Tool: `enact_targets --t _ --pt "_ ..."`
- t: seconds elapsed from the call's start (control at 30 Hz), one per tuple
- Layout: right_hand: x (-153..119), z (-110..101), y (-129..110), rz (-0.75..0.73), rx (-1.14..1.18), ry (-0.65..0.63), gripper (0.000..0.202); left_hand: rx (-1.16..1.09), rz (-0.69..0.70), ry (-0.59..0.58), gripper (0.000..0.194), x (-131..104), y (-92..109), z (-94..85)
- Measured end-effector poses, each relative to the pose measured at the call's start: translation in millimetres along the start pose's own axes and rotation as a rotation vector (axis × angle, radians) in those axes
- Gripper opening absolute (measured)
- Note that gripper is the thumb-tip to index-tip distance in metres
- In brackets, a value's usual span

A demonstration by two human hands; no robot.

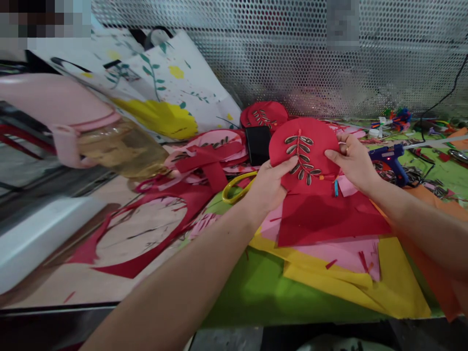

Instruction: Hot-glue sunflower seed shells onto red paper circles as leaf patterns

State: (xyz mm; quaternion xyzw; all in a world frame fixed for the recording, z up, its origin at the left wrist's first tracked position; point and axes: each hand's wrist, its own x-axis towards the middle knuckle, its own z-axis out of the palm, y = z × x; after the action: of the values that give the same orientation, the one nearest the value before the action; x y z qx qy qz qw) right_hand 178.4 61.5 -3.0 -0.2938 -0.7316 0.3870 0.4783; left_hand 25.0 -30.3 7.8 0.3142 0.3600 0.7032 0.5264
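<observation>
Between my two hands is a round red paper disc (281, 144) bearing a branch pattern made of striped seeds, which look like sunflower seeds. At its lower left edge my left hand (270, 183) pinches it, thumb on the front. My right hand (353, 161) grips the right edge, thumb also on the front; its other fingers are partly behind the disc. Just below lies a dark red paper sheet (325, 219) on pink and yellow sheets (405, 282). Yellow-handled scissors (234, 189) lie near my left wrist.
A blue glue gun (391, 158) rests right of my right hand, among loose seeds. More red discs (265, 113) and a black phone-like object (258, 145) lie behind. At left are a pink-lidded bottle (120, 146), a cut-out red sheet (124, 268) and a floral bag (171, 83). A perforated metal panel (278, 63) stands behind.
</observation>
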Motion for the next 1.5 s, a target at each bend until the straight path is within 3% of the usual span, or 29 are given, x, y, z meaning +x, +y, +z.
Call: enact_targets --t 0.13,0.23,0.33,0.9,1.13,1.23,1.4,1.5 --pt "-5.7 -3.0 -6.6 -0.334 -0.485 0.131 0.045 0.033 0.012 0.028 0.031 -0.5 -1.9 -0.3" --pt "-11.7 -4.1 -14.9 -0.521 -0.778 0.087 0.029 0.036 0.029 0.028 0.029 0.0 -2.4 -1.0" --pt "-15.5 -2.7 -18.8 -0.581 -0.899 0.022 0.022 0.043 0.027 0.006 0.028 0.5 -2.2 -1.4" --pt "-9.5 -6.5 -18.3 -0.701 -0.758 0.026 0.021 0.025 -0.134 -0.129 0.019 -0.6 -0.7 -7.1" --pt "-11.8 -7.7 -18.2 -1.024 -0.884 0.133 0.020 -0.011 -0.204 -0.158 0.026 -0.3 -1.2 -6.1" --pt "-11.9 -7.5 -19.1 -1.084 -0.914 0.148 0.015 -0.001 -0.227 -0.163 0.026 -1.6 -0.7 -4.3" --pt "-11.7 -4.2 -16.9 -1.041 -0.960 0.137 0.021 0.036 -0.193 -0.136 0.026 -4.5 -1.1 -1.2" --pt "-12.5 -2.9 -15.7 -0.870 -0.974 0.059 0.023 0.053 -0.166 -0.120 0.025 -3.9 -2.0 -1.7"
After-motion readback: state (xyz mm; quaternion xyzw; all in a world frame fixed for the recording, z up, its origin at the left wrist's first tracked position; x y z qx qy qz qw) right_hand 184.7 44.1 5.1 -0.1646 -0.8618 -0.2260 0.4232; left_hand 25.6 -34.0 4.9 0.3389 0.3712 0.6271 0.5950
